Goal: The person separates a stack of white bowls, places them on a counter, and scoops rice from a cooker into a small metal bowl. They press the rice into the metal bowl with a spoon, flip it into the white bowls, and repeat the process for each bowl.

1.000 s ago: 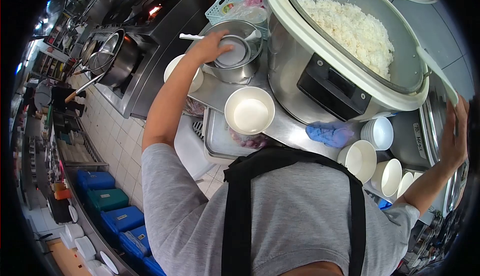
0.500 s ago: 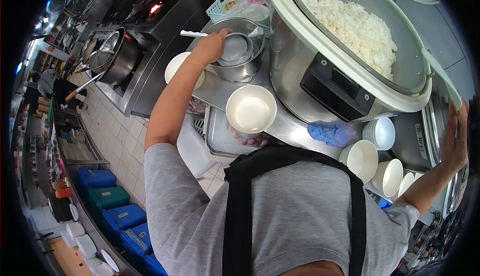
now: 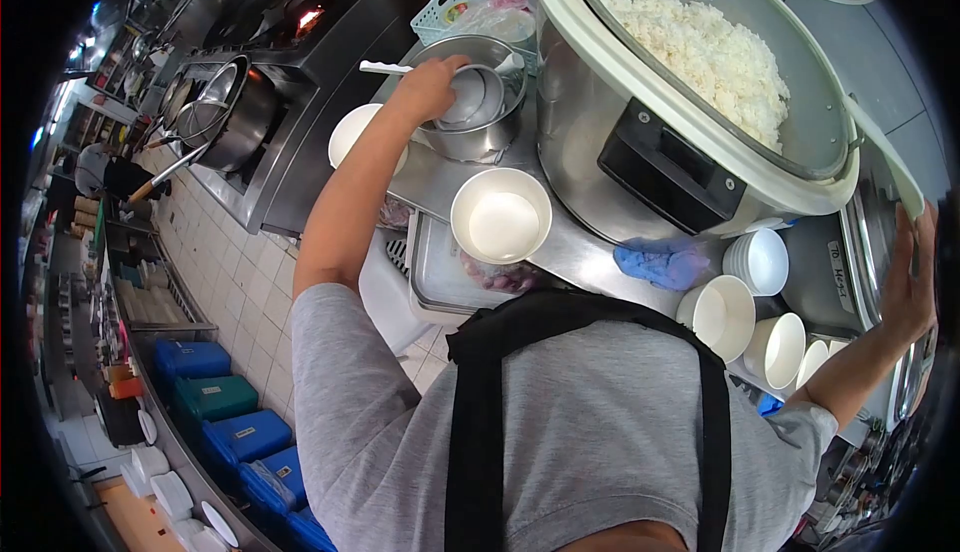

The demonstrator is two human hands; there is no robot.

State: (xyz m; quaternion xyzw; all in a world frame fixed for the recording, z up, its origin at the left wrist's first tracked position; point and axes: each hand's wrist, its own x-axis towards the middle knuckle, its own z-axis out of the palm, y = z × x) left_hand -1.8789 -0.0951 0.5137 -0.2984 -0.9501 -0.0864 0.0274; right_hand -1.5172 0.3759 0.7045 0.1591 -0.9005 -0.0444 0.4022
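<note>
My left hand [image 3: 432,90] reaches into a metal pot [image 3: 480,144], its fingers closed at the rim of a small grey round bowl [image 3: 470,100] inside. A white-handled utensil [image 3: 384,68] lies across the pot rim beside that hand. At the far right, my right hand [image 3: 908,277] grips one end of a long white rice paddle [image 3: 888,157]; part of the grip is hidden. The paddle reaches up to the rim of a large rice cooker [image 3: 572,152], which holds cooked white rice [image 3: 705,57]. Nearest to my body stands a white paper bowl [image 3: 501,217].
Another white bowl [image 3: 352,134] sits behind my left forearm. A blue cloth [image 3: 660,264], stacked small white bowls [image 3: 765,264] and larger paper bowls [image 3: 722,320] stand right of centre. A lit stove [image 3: 310,20] and a deep pot [image 3: 245,117] are at left.
The small round bowl under my left hand has shifted and tilted slightly. My right hand and the rice paddle have stayed almost in place.
</note>
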